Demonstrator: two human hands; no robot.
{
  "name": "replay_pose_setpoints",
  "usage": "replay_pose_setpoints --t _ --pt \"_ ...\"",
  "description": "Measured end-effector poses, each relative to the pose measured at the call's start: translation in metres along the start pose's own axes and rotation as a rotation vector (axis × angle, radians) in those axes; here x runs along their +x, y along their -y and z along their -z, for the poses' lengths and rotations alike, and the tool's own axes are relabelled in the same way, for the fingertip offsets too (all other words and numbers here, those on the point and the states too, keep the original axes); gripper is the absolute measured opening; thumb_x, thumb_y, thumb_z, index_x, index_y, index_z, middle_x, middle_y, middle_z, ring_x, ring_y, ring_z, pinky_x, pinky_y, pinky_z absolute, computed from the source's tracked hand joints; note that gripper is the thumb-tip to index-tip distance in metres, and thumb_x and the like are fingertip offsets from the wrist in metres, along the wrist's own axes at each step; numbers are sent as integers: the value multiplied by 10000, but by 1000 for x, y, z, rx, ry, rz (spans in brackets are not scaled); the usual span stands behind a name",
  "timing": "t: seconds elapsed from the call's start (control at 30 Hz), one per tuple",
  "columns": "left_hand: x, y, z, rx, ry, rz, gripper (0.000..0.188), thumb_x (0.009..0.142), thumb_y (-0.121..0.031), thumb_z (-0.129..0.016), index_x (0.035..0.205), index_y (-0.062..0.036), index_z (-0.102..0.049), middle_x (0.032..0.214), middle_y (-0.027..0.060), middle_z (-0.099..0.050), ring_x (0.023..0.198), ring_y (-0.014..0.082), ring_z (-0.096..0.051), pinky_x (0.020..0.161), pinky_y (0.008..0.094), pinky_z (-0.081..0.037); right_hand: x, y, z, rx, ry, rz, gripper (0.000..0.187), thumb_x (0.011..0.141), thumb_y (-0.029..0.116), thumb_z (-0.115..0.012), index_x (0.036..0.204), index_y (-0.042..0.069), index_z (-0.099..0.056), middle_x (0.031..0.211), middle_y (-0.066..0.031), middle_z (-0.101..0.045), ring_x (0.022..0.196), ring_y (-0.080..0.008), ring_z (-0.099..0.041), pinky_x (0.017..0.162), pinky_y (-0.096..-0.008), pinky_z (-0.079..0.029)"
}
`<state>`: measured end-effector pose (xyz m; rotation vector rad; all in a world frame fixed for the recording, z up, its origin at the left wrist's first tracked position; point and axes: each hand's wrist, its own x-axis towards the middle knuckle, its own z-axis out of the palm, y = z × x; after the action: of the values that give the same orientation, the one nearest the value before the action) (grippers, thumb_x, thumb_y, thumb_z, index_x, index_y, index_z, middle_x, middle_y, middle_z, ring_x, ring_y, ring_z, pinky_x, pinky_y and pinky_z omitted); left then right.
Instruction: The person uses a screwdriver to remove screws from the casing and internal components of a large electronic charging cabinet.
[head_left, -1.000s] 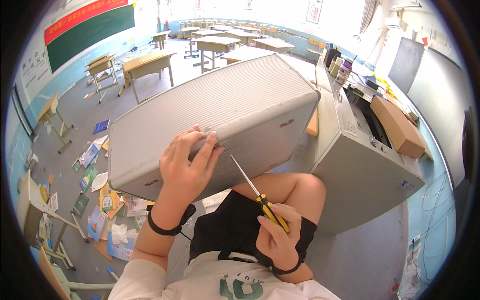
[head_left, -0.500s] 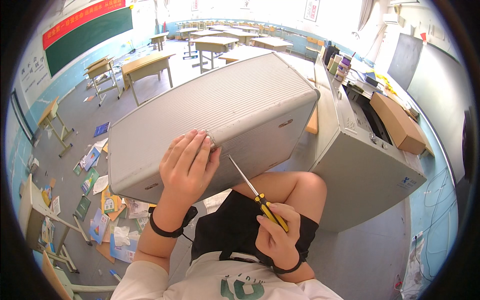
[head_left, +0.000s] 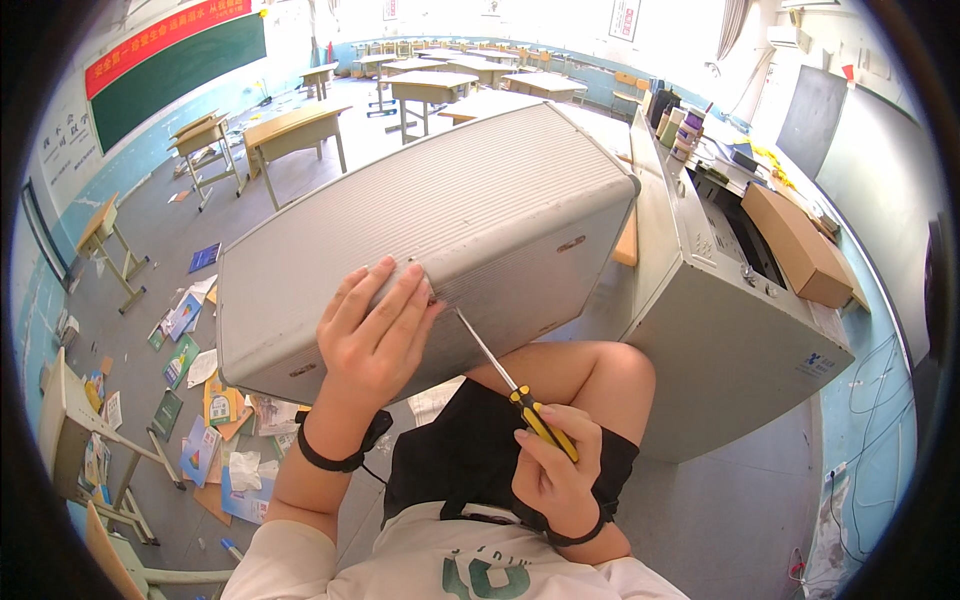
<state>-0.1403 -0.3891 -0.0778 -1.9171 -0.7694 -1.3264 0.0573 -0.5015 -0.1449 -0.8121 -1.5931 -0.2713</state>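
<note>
- Ribbed silver case (head_left: 430, 220) sits tilted before you, left of grey console (head_left: 720, 370).
- Your right hand (head_left: 560, 478) is closed round yellow-black screwdriver (head_left: 545, 425), tip near case side.
- Your left hand (head_left: 370, 340) covers case edge; can't tell if it's pinching anything.
- Grey floor (head_left: 720, 510), books (head_left: 222, 403) strewn left; desks (head_left: 432, 90), green chalkboard (head_left: 190, 85) beyond.

Around me I see a grey floor (head_left: 690, 520) and blue-and-white walls (head_left: 885, 475). Brightly lit desks (head_left: 432, 88) stand at my twelve o'clock; a green chalkboard (head_left: 185, 80) hangs below a red banner (head_left: 165, 42) at ten; books (head_left: 183, 362) and papers (head_left: 243, 470) litter the floor at eight; a curtain (head_left: 738, 28) hangs between one and two.
</note>
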Motion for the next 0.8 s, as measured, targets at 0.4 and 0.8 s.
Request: replay_pose_setpoints --t 0.4,0.8 --pt "2 2 17 -224 28 12 343 726 -67 -820 1034 12 -690 1034 165 -731 1017 331 -701 920 443 -529 25 -15 -5 296 -125 -94 453 818 -78 -700 1206 -15 -475 872 -188 -647 734 -265 -647 645 -317 -523" --pt "-1 -10 12 -154 -49 52 113 826 -35 -711 926 12 -686 850 109 -720 899 297 -718 809 411 -557 83 -31 -76 384 205 -78 328 884 -27 -631 1198 63 -601 872 -144 -565 668 -292 -608 583 -341 -497"
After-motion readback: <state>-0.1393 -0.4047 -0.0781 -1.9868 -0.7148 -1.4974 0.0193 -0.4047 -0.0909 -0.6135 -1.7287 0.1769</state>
